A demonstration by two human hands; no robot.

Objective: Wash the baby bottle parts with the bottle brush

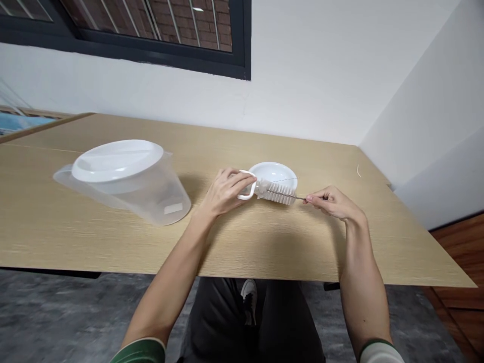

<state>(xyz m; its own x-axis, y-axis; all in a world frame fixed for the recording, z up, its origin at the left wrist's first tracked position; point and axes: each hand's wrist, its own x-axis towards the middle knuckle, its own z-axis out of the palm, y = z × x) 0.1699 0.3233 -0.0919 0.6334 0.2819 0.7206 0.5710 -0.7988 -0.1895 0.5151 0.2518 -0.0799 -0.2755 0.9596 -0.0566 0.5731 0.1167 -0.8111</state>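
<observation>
My left hand (229,190) is wrapped around a bottle with a white loop handle (247,196). Most of the bottle's body is hidden behind my fingers, and its mouth faces right. My right hand (330,202) pinches the thin twisted-wire stem of a bottle brush (282,194). The white bristles lie level, with their tip at the bottle's mouth; how far the tip reaches inside, I cannot tell. Just behind the brush sits a white bowl (275,172) on the wooden table (242,247).
A large translucent pitcher (151,194) with a white lid stands to the left on the table. At the right lies a small thin white strip (359,171). A white wall (302,85) and a dark-framed window (242,63) rise behind the table.
</observation>
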